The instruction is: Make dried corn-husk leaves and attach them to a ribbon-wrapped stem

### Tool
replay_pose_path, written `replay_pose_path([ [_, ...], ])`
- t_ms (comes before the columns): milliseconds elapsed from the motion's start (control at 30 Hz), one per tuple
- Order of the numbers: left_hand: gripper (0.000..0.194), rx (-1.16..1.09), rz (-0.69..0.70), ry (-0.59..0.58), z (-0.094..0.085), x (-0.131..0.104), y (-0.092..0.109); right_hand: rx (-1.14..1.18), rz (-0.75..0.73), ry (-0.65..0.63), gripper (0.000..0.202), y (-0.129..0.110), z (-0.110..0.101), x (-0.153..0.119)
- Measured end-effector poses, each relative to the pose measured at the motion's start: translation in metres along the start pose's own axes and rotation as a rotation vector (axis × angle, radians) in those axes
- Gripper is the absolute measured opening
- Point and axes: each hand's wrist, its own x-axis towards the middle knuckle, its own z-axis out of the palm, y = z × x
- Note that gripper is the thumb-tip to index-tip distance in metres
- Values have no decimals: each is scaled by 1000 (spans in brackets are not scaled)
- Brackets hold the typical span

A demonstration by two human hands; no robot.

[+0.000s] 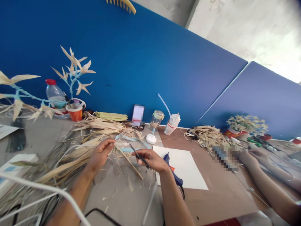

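Scissors (141,158) sit gripped in the right hand (154,159); left hand (101,153) curled, contents unclear.

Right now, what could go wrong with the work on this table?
The scissors in the right hand reach close to the left hand, so a slip might nick it. The glue gun lies on white paper beside the right forearm; if hot, it could burn skin.
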Motion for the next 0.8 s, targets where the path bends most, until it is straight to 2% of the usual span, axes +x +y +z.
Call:
replay_pose_path([
  [367, 16, 8, -56, 32, 2, 1, 6, -14, 11, -41, 54, 0, -5, -4],
  [800, 16, 122, 83, -60, -1, 3, -5, -84, 39, -62, 46, -3, -5, -3],
])
